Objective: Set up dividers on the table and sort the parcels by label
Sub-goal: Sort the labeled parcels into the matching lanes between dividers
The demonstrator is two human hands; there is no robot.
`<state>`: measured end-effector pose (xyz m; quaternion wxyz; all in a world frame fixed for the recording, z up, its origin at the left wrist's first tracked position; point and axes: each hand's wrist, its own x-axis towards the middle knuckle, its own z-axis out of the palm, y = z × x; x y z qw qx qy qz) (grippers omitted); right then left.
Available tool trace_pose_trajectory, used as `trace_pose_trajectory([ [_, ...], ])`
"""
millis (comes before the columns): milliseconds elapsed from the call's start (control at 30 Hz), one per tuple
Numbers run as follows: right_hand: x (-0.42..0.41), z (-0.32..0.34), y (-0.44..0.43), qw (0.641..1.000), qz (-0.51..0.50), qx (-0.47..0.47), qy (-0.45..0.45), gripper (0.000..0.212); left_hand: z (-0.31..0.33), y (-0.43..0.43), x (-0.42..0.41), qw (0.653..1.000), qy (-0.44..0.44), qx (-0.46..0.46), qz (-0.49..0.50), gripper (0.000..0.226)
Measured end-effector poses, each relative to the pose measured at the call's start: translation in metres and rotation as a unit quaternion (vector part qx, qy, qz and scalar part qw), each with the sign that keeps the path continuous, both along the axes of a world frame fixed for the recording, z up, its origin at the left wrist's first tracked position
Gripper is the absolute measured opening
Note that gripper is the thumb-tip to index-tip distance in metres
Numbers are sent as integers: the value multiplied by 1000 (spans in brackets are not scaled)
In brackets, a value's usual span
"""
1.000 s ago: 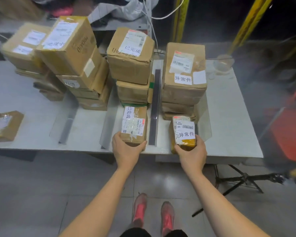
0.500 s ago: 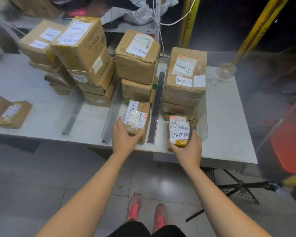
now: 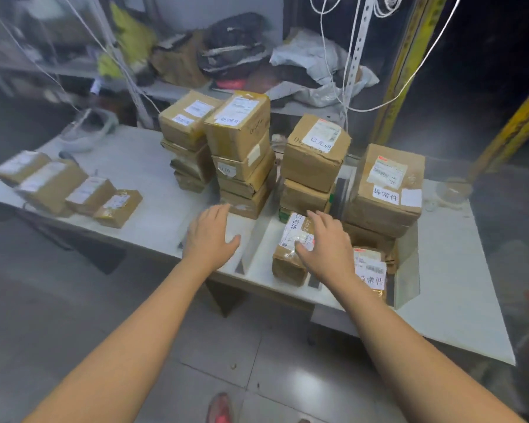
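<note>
two empty hands spread open, left hand (image 3: 209, 238) over the table (image 3: 135, 166), right hand (image 3: 329, 248) above a small taped parcel (image 3: 287, 262) that looks light and stiff, best gripped by its long sides.

2 hands: left hand (image 3: 209, 236), right hand (image 3: 327, 245). 4 loose parcels (image 3: 89, 193) in the left row. 4 parcel stacks (image 3: 242, 126); boxes per stack can't be counted. 2 small single parcels (image 3: 289, 264) in front. At least 3 clear dividers (image 3: 406, 270). 1 surface (image 3: 455, 285).

Loose parcels (image 3: 74, 190) L on table (image 3: 141, 166); stacks (image 3: 245, 154) R, dividers (image 3: 255, 239) btwn.
</note>
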<state>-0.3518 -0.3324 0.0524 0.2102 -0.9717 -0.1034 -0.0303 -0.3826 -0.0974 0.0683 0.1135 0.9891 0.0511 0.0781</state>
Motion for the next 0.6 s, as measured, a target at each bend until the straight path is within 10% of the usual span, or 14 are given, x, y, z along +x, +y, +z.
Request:
trace_pose_trajectory([
  [600, -7, 38, 309, 988, 84, -131, 2, 62, 19, 334, -39, 994, -3, 100, 44, 61],
])
